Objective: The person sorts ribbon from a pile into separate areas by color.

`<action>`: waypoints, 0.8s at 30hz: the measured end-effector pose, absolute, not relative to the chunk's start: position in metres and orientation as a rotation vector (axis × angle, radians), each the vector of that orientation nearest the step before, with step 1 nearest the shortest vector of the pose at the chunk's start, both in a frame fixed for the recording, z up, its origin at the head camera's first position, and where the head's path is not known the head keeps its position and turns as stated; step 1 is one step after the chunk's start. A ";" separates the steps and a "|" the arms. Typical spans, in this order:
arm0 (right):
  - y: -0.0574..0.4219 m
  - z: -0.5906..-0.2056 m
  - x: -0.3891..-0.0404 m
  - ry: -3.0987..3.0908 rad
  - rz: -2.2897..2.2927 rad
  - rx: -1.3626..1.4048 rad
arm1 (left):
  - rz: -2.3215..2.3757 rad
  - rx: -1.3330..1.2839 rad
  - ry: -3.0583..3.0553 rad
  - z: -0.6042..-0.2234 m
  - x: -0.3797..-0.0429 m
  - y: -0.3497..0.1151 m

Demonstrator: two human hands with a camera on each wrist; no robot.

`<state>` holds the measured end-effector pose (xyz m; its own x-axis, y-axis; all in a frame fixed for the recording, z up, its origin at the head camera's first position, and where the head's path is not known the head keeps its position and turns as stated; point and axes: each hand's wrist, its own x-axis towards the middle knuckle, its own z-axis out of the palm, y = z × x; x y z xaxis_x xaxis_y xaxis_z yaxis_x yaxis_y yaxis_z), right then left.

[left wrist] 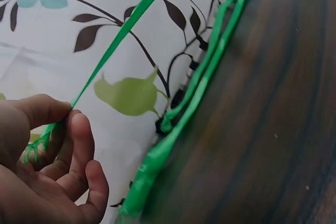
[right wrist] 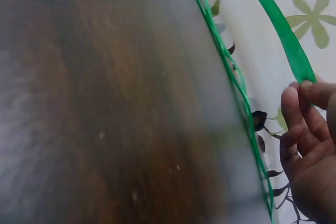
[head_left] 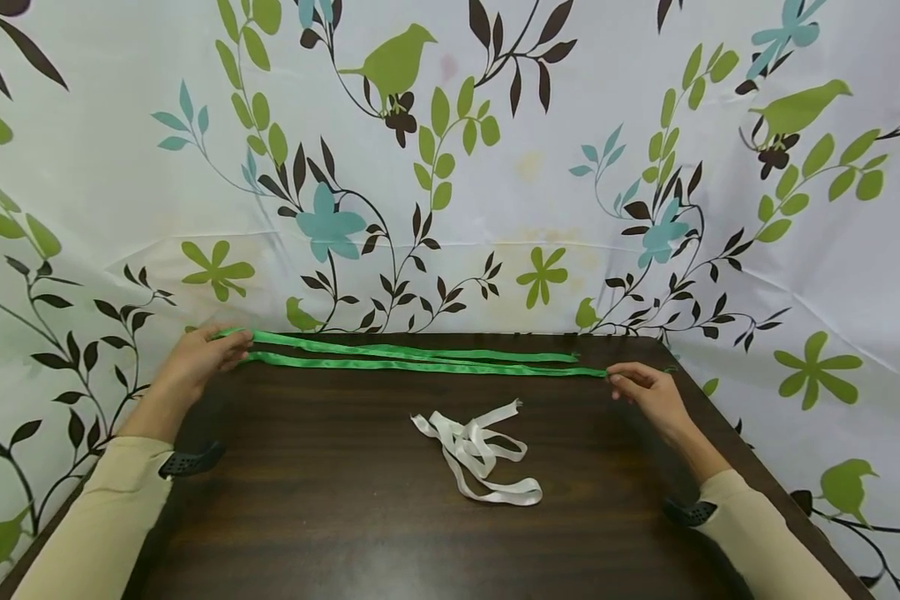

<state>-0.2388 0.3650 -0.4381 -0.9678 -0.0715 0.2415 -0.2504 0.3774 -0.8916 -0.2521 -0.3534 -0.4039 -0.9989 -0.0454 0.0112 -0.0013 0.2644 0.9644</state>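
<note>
A long green ribbon (head_left: 420,365) stretches along the table's back edge in the head view, with two strands side by side. My left hand (head_left: 204,360) holds it at the left. In the left wrist view, that hand's thumb and fingers pinch a green strand (left wrist: 113,45) near its frayed end. At the right, my right hand (head_left: 651,402) pinches the ribbon; its wrist view shows a flat green length (right wrist: 286,35) running up from the fingertips. More green strands (right wrist: 233,72) lie along the table edge. A loose heap of white ribbon (head_left: 474,446) rests mid-table, touched by neither hand.
The dark brown wooden table (head_left: 307,492) ends at the back against a white cloth (head_left: 510,183) printed with leaves, birds and flowers. The cloth also hangs at both sides. A dark band (head_left: 191,461) sits on the left wrist, with another (head_left: 690,512) on the right.
</note>
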 end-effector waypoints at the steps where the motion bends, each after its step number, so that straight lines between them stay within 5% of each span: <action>1: 0.365 -0.440 -0.242 -2.473 1.621 0.281 | -1.839 0.043 -2.511 -0.406 -0.253 -0.354; 24: 0.357 -0.474 -0.283 -2.615 1.306 0.223 | -1.314 0.093 -2.754 -0.441 -0.259 -0.359</action>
